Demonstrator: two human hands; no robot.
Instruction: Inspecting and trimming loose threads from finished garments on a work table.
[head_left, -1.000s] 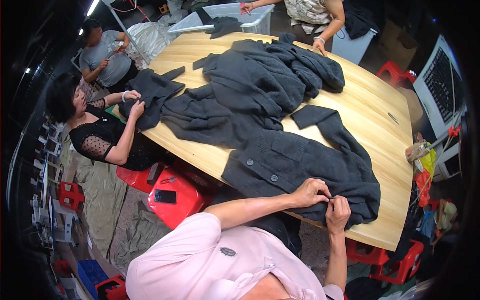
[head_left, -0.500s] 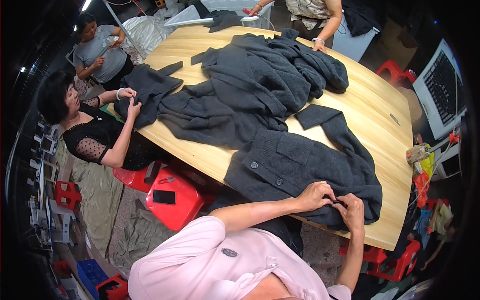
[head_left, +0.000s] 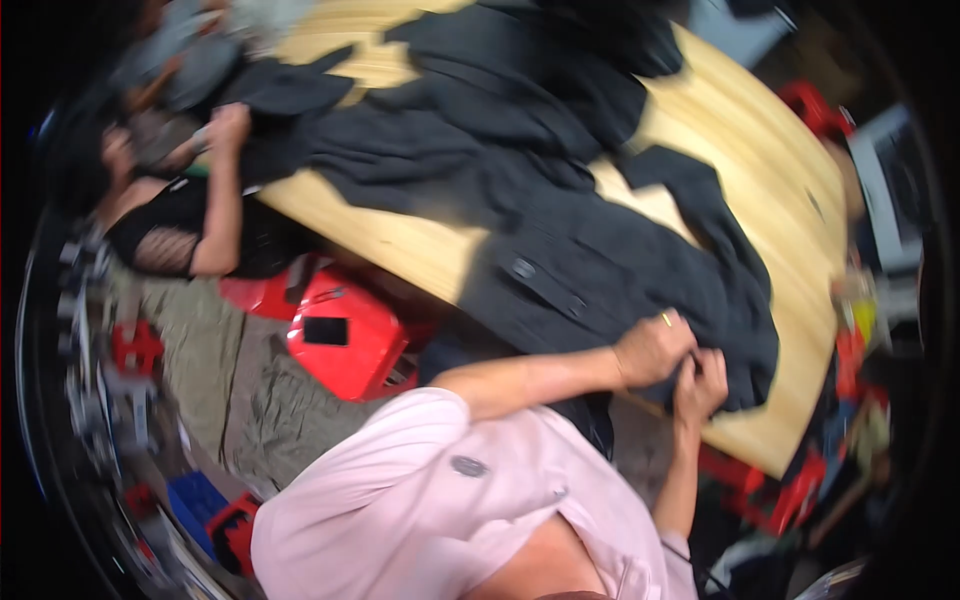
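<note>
A dark grey knitted cardigan (head_left: 600, 250) with large buttons lies spread on the table's near edge, one sleeve bent to the right. My left hand (head_left: 653, 350), with a ring on a finger, is closed on the cardigan's near edge. Right beside it, my right hand (head_left: 702, 382) pinches the same dark knit, fingertips almost meeting the left hand's. Motion blur hides the exact spot between the fingers.
More dark garments (head_left: 480, 110) are heaped across the wooden table (head_left: 790, 330). A person in black (head_left: 170, 235) sits at the left. Red stools, one bearing a phone (head_left: 326, 331), stand below the near edge. A grey-framed panel (head_left: 890, 190) is at right.
The view has tilted and blurred, shifting the table upward. My hands stay at the cardigan's edge, with the left wrist turned more. The person at left has raised both hands toward the head.
</note>
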